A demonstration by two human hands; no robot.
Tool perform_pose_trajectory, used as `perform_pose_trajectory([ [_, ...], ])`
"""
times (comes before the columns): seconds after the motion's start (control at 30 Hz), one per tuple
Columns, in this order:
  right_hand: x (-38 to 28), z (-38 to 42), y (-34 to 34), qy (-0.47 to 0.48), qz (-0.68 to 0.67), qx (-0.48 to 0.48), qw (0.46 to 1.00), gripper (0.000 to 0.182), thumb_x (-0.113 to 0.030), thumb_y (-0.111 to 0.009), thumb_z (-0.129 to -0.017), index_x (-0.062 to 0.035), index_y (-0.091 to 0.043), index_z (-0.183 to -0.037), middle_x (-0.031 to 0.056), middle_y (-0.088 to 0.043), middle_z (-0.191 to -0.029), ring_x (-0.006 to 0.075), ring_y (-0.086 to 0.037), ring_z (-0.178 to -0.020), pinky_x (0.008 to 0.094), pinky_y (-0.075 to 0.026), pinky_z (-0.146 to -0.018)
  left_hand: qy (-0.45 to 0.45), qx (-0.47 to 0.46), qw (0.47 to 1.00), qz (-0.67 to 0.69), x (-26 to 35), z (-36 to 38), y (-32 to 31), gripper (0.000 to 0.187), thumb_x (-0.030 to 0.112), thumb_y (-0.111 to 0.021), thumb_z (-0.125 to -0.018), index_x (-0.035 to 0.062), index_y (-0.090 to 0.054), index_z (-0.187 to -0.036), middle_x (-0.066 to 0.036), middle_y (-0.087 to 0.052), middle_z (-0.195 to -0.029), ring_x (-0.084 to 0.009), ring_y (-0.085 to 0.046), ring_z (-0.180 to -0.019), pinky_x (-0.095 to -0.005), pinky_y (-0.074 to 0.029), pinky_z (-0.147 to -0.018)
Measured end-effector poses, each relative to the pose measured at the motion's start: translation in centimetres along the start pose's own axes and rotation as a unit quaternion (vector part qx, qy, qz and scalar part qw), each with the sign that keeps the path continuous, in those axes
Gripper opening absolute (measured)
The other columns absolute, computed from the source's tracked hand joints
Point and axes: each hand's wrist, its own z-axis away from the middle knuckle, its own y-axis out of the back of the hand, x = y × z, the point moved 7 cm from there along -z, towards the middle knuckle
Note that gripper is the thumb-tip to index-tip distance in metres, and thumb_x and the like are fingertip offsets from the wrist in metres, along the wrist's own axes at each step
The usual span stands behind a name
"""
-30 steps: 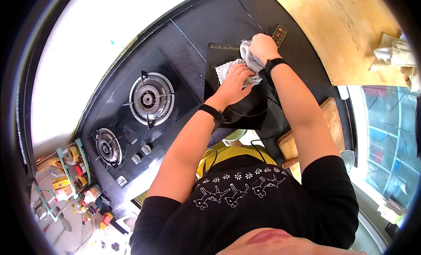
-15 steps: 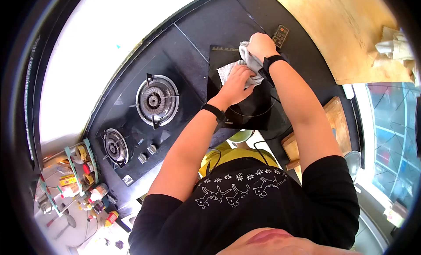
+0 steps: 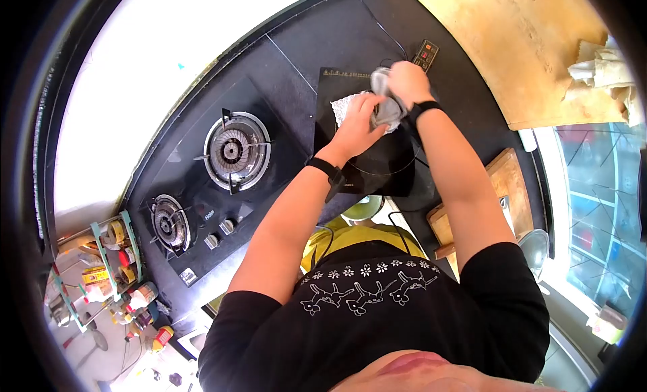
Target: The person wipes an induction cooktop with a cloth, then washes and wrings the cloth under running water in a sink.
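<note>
Now the right hand (image 3: 409, 82) is shifting rightward and nearer, fingers gripping the grey cloth (image 3: 389, 113) over the black hotplate (image 3: 384, 154); the left hand (image 3: 361, 128) is touching it, grip unclear, so cloth-handling is continuing.

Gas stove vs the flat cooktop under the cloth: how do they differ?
The gas stove has two raised burners; the flat cooktop shows none. The stove has two knobs; none show on the cooktop. The cooktop has a cloth on it; the stove has no cloth on it. Both have black, shiny tops.
</note>
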Motion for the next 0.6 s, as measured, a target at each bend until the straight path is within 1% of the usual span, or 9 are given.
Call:
perform_pose_trajectory([
  [0.07,-3.5,1.3,1.1,-0.008,-0.06,-0.019,0.998,0.022,-0.019,-0.059,-0.075,-0.002,-0.07,-0.084,0.0231,-0.066,-0.094,0.0404,-0.064,-0.089,0.0445,-0.052,-0.079,-0.008,0.09,0.995,0.036,0.2,-0.1,0.9,0.049,0.007,-0.073,-0.073,0.005,-0.05,-0.117,-0.016,-0.051,-0.123,-0.0364,-0.043,-0.122,-0.0403,-0.031,-0.108],
  [0.13,-1.2,0.6,-0.6,0.067,0.0,-0.009,0.998,0.025,-0.018,-0.06,-0.069,0.0,-0.07,-0.083,0.0252,-0.066,-0.088,0.0399,-0.065,-0.085,0.0445,-0.053,-0.077,-0.013,0.082,0.996,0.009,-0.2,0.0,0.8,0.051,0.009,-0.071,-0.075,0.0059,-0.051,-0.122,-0.016,-0.05,-0.129,-0.0381,-0.037,-0.129,-0.0421,-0.03,-0.108],
  [0.17,1.7,1.0,-1.3,0.083,0.023,-0.045,0.995,0.025,-0.018,-0.06,-0.068,0.0001,-0.07,-0.082,0.0253,-0.065,-0.087,0.0398,-0.065,-0.084,0.0444,-0.053,-0.076,-0.031,0.027,0.999,-0.024,-0.3,-0.1,0.2,0.048,0.01,-0.071,-0.076,0.0065,-0.052,-0.12,-0.014,-0.052,-0.127,-0.038,-0.037,-0.129,-0.0429,-0.03,-0.109],
  [0.2,3.1,1.7,-0.8,0.054,0.04,-0.095,0.993,0.025,-0.018,-0.061,-0.067,-0.0001,-0.07,-0.082,0.0251,-0.066,-0.087,0.0397,-0.065,-0.083,0.0444,-0.053,-0.075,-0.048,-0.027,0.997,-0.055,-0.3,0.1,-0.4,0.045,0.011,-0.07,-0.077,0.0071,-0.054,-0.119,-0.013,-0.053,-0.126,-0.0379,-0.037,-0.129,-0.0436,-0.029,-0.109],
  [0.27,5.1,4.7,1.8,-0.046,0.071,-0.207,0.975,0.024,-0.017,-0.061,-0.066,-0.0008,-0.071,-0.082,0.0243,-0.066,-0.085,0.0394,-0.065,-0.081,0.0445,-0.053,-0.073,-0.064,-0.034,0.995,-0.064,-0.1,0.2,-0.4,0.041,0.013,-0.068,-0.078,0.0096,-0.057,-0.117,-0.01,-0.056,-0.123,-0.0348,-0.039,-0.129,-0.0469,-0.027,-0.11],
  [0.33,4.9,5.7,3.1,-0.03,0.054,-0.062,0.996,0.022,-0.016,-0.061,-0.067,-0.0016,-0.07,-0.081,0.0227,-0.066,-0.083,0.0385,-0.065,-0.08,0.0447,-0.052,-0.072,-0.068,-0.104,0.988,-0.095,-0.3,0.3,-1.1,0.04,0.013,-0.068,-0.078,0.0114,-0.058,-0.117,-0.009,-0.057,-0.121,-0.0317,-0.042,-0.128,-0.0493,-0.024,-0.111],
  [0.4,2.8,5.4,3.6,0.018,-0.006,0.007,1.0,0.016,-0.014,-0.06,-0.071,-0.0021,-0.068,-0.078,0.0214,-0.066,-0.082,0.0388,-0.064,-0.081,0.0453,-0.052,-0.073,-0.064,-0.092,0.989,-0.092,-0.1,0.3,-1.1,0.042,0.012,-0.069,-0.078,0.0128,-0.058,-0.118,-0.008,-0.057,-0.121,-0.0303,-0.043,-0.127,-0.0507,-0.023,-0.112],
  [0.5,-0.4,0.4,2.0,0.055,0.025,0.056,0.997,0.016,-0.015,-0.059,-0.072,-0.0022,-0.068,-0.078,0.0215,-0.066,-0.083,0.0396,-0.064,-0.082,0.0459,-0.052,-0.074,-0.045,-0.066,0.994,-0.073,0.2,0.2,-0.9,0.043,0.012,-0.069,-0.077,0.0124,-0.058,-0.118,-0.009,-0.057,-0.121,-0.031,-0.043,-0.127,-0.0503,-0.023,-0.112],
  [0.6,-0.9,-0.6,1.7,0.001,0.0,0.07,0.998,0.018,-0.016,-0.059,-0.072,-0.0016,-0.068,-0.077,0.0217,-0.066,-0.085,0.0395,-0.064,-0.082,0.0456,-0.052,-0.075,-0.04,0.015,0.999,-0.029,0.0,0.0,-0.1,0.042,0.012,-0.068,-0.077,0.0124,-0.058,-0.118,-0.008,-0.058,-0.119,-0.0314,-0.042,-0.127,-0.0504,-0.023,-0.112],
])
